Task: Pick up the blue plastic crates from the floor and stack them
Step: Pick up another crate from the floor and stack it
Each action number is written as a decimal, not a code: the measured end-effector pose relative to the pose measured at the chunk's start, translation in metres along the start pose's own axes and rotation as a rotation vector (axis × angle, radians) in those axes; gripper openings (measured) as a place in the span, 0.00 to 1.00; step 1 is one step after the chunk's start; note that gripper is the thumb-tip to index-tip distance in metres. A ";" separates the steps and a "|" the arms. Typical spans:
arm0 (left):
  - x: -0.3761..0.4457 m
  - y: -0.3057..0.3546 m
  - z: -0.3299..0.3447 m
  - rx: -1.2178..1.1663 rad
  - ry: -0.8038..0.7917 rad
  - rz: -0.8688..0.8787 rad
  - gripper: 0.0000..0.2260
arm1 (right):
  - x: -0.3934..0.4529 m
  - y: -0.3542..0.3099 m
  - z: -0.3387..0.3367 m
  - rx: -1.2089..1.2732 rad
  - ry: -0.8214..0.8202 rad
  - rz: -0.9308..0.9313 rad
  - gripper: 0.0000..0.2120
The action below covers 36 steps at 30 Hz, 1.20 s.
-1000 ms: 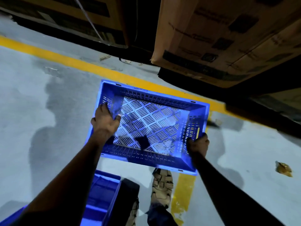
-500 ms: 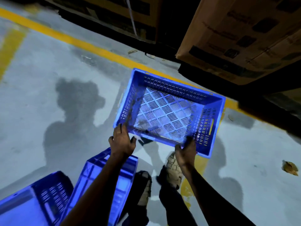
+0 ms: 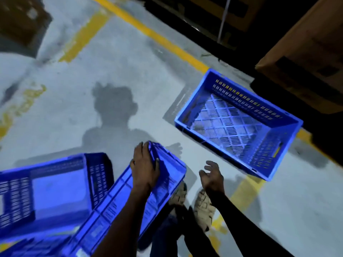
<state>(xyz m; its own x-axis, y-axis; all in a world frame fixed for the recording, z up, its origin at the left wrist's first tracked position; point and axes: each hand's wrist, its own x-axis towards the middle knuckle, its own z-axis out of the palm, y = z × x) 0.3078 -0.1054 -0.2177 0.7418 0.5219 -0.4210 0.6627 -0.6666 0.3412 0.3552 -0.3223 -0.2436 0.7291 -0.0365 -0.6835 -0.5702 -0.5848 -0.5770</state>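
A blue slotted crate (image 3: 239,125) stands upright on the grey floor at the right, with no hand on it. My left hand (image 3: 145,168) grips the top end of a second blue crate (image 3: 118,206) that leans tilted beside my feet. A third blue crate (image 3: 50,190) lies on its side at the lower left, its open mouth facing me. My right hand (image 3: 211,178) hovers empty with fingers spread, between the tilted crate and the upright one.
Large cardboard boxes (image 3: 304,52) and dark pallets line the far right. Yellow floor lines (image 3: 154,36) cross the grey concrete. My sandalled feet (image 3: 204,206) stand just below my right hand. Another dark box (image 3: 20,17) sits at the top left.
Both hands let go of the slotted crate, which now rests on the floor at the right. My left hand took hold of the tilted crate; the view swung left.
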 end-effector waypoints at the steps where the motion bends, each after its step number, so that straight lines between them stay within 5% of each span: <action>1: -0.004 -0.004 -0.002 -0.032 0.047 -0.038 0.29 | -0.007 -0.003 0.003 0.006 -0.034 -0.008 0.17; 10: -0.038 -0.088 0.008 -0.035 0.061 -0.269 0.32 | -0.030 0.012 0.040 -0.082 -0.035 -0.058 0.17; 15: -0.062 -0.155 0.004 -0.044 -0.117 -0.438 0.33 | -0.053 0.015 0.062 -0.131 -0.030 -0.002 0.18; 19: -0.057 -0.190 -0.011 -0.094 -0.269 -0.327 0.23 | -0.070 0.013 0.083 -0.139 -0.026 0.047 0.24; 26: -0.080 -0.188 -0.014 -0.104 -0.451 -0.114 0.20 | -0.117 0.000 0.110 -0.136 0.079 0.187 0.36; 30: -0.118 -0.160 -0.007 -0.055 -0.537 0.000 0.20 | -0.115 0.043 0.111 -0.085 0.114 0.173 0.57; 36: -0.146 -0.148 -0.047 -0.031 -0.472 0.126 0.20 | -0.185 -0.017 0.085 0.011 -0.007 0.162 0.36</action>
<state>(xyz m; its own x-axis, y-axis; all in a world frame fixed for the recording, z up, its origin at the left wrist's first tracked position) 0.1064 -0.0580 -0.1669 0.6941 0.1350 -0.7071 0.5786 -0.6890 0.4364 0.1979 -0.2365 -0.1459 0.6246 -0.1235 -0.7711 -0.6839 -0.5633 -0.4637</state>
